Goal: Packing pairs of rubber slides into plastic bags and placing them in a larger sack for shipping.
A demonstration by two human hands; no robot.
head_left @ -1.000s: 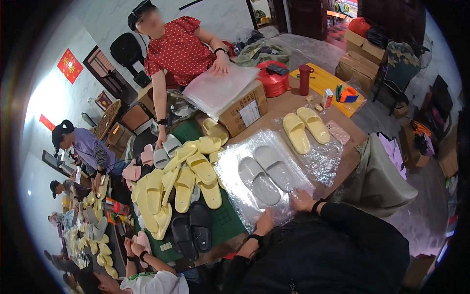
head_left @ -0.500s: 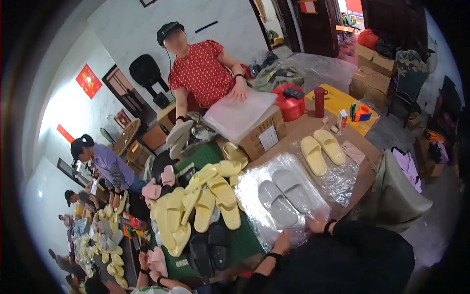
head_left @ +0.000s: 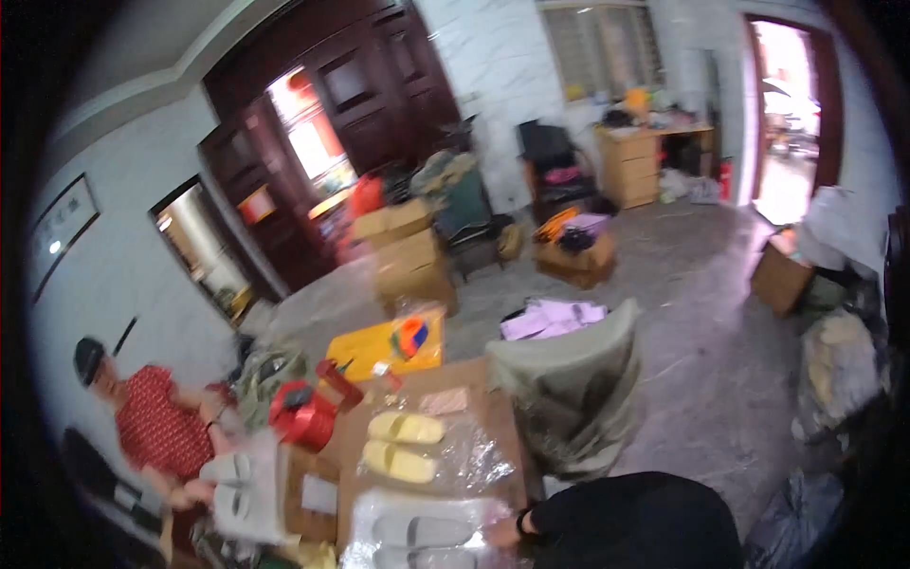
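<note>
A pair of light grey slippers (head_left: 425,532) lies on a shiny clear plastic sheet (head_left: 362,512) at the bottom edge of the view. At the sheet's right edge is my right hand (head_left: 502,533), with a dark band at the wrist and a black sleeve behind it. Motion smears its fingers, so whether they grip the plastic does not show. My left hand is out of view. Beyond the grey pair, yellow slippers (head_left: 402,461) rest side by side on crinkled clear film (head_left: 477,459).
Across the table, a co-worker in red (head_left: 163,422) has pale slippers (head_left: 227,498) at their hands, beside a cardboard box (head_left: 301,486). A red roll (head_left: 303,417) and red bottle (head_left: 338,382) stand near it. A cloth-draped chair (head_left: 569,389) stands right of the table.
My view has swung right and up, showing more of the room; the slipper pile and my left hand have left it. My right hand stays at the plastic sheet's edge.
</note>
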